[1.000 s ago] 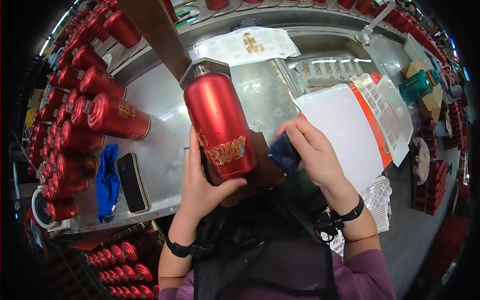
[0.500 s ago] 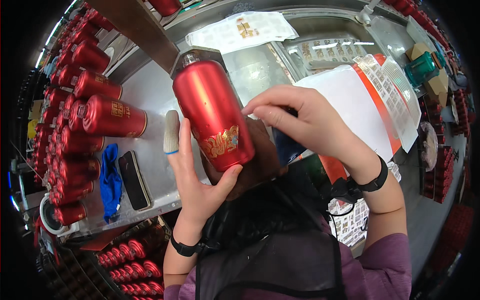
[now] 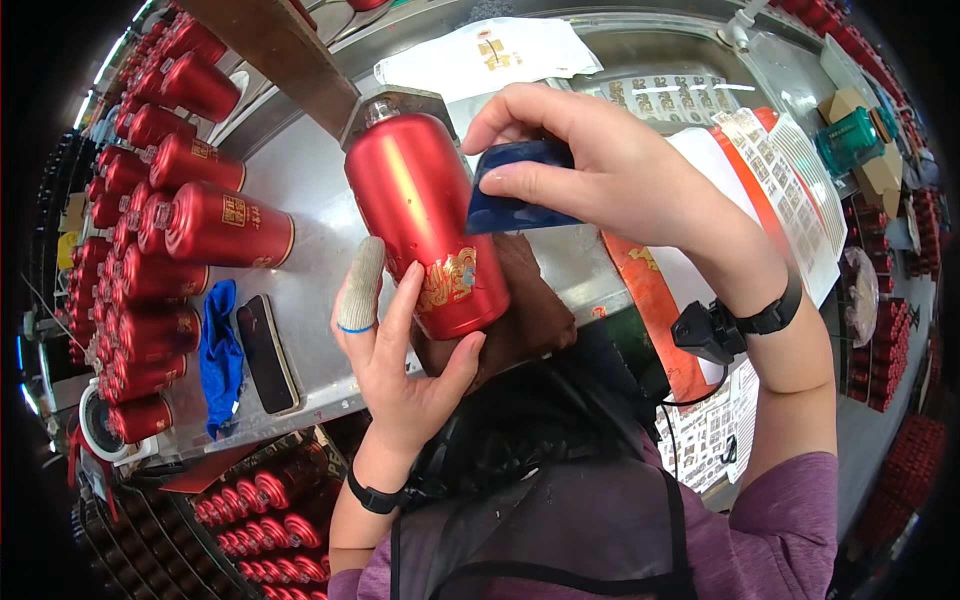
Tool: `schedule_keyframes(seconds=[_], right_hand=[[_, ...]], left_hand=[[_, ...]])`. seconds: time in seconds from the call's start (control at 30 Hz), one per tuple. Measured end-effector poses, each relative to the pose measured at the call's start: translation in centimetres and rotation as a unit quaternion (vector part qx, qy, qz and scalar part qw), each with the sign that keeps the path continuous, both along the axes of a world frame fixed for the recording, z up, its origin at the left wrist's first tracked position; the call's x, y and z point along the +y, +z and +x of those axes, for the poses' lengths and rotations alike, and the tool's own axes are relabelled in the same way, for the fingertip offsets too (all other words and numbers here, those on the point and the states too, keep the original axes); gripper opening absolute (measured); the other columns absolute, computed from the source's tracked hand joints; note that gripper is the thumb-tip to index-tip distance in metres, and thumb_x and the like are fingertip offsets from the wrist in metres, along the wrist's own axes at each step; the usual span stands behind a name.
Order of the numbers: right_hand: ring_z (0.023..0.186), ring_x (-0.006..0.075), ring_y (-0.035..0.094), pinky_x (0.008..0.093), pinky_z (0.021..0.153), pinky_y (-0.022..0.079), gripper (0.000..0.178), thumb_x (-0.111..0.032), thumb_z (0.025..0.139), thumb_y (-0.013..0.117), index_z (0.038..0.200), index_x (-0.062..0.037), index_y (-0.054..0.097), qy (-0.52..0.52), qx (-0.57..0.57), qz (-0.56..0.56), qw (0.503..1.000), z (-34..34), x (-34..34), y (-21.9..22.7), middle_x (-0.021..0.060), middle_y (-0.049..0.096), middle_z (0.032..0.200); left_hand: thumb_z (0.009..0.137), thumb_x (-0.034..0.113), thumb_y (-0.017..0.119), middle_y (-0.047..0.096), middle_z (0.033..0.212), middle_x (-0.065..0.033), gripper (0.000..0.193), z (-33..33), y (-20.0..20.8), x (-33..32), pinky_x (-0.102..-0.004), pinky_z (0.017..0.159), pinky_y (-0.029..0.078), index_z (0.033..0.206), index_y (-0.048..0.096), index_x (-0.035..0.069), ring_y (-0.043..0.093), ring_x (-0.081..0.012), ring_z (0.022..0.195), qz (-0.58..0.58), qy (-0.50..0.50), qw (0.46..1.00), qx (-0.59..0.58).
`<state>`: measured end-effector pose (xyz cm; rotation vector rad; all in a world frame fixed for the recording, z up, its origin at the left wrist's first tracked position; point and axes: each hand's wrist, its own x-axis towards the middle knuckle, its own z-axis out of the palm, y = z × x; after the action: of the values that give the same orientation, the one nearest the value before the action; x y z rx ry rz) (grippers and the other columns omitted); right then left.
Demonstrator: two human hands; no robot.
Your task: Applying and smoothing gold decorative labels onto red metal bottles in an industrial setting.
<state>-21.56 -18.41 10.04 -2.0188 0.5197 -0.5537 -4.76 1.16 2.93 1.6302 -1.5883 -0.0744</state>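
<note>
A shiny red bottle [image 3: 412, 190] with a clear stopper lies tilted, its neck resting in an angled holder [image 3: 440, 103]. Gold patterned decoration with a little blue [image 3: 448, 280] shows near its base. My left hand [image 3: 395, 370] steadies the bottle, fingers along its left side and thumb at the base; a knitted finger cover [image 3: 361, 285] sits on one finger. Pinched in my right hand [image 3: 585, 160] is a dark blue flat scraper [image 3: 520, 208], its edge close to the bottle's right side; whether it touches I cannot tell. Under the bottle's lower end lies a brown cloth [image 3: 535, 300].
Many red bottles [image 3: 225, 228] stand at the left, beside a blue cloth [image 3: 221, 350] and a phone [image 3: 268, 355]. Sticker sheets [image 3: 790, 200] and white paper [image 3: 690, 150] lie at the right. A wooden beam [image 3: 280, 60] rises behind the holder. A green bottle [image 3: 845, 137] is far right.
My right hand has picked up the dark blue scraper from beside the brown cloth and raised it next to the bottle. My left fingers have shifted onto the decoration's edge.
</note>
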Motion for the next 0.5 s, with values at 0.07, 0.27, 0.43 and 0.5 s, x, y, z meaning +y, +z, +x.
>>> schedule_keyframes(seconds=[0.07, 0.27, 0.43, 0.5], right_hand=[[0.087, 0.0113, 0.062, 0.0274, 0.081, 0.05, 0.017, -0.009, 0.09, 0.066, 0.106, -0.003, 0.063, 0.026, 0.003, -0.033, 0.999, 0.4, -0.4, 0.2, 0.0045, 0.067, 0.091], [0.089, 0.0163, 0.065, 0.0301, 0.082, 0.051, 0.017, -0.01, 0.088, 0.067, 0.104, -0.0041, 0.066, 0.061, 0.035, -0.056, 0.996, 0.8, -0.7, 0.1, 0.0066, 0.068, 0.094], [0.089, 0.0183, 0.064, 0.0312, 0.082, 0.051, 0.017, -0.01, 0.088, 0.068, 0.103, -0.0035, 0.067, 0.107, 0.025, -0.055, 0.992, 1.2, -1.1, 0.3, 0.007, 0.067, 0.094], [0.09, 0.0188, 0.064, 0.0316, 0.082, 0.051, 0.017, -0.01, 0.087, 0.068, 0.103, -0.0032, 0.067, 0.126, 0.016, -0.049, 0.991, 1.3, -1.2, 0.5, 0.0071, 0.067, 0.095]], left_hand=[[0.07, 0.026, 0.085, 0.044, 0.145, -0.0242, 0.072, 0.0, 0.0, 0.0, -0.0457, 0.11, 0.029, 0.133, 0.058, 0.004, 0.04, -0.0386, 0.133, -0.001, 0.001, 1.0, -0.002], [0.07, 0.025, 0.085, 0.046, 0.144, -0.0241, 0.067, 0.0, 0.4, -0.1, -0.0468, 0.11, 0.029, 0.129, 0.062, 0.006, 0.041, -0.0401, 0.133, 0.001, 0.001, 1.0, -0.005], [0.078, 0.024, 0.078, 0.041, 0.148, -0.0246, 0.059, -0.2, 1.1, -0.4, -0.0445, 0.113, 0.03, 0.131, 0.061, 0.005, 0.038, -0.0381, 0.137, 0.018, -0.022, 0.999, -0.026], [0.078, 0.027, 0.078, 0.041, 0.148, -0.0244, 0.058, -0.3, 1.5, -0.6, -0.0451, 0.113, 0.029, 0.129, 0.062, 0.005, 0.038, -0.0383, 0.137, 0.019, -0.023, 0.998, -0.049]])
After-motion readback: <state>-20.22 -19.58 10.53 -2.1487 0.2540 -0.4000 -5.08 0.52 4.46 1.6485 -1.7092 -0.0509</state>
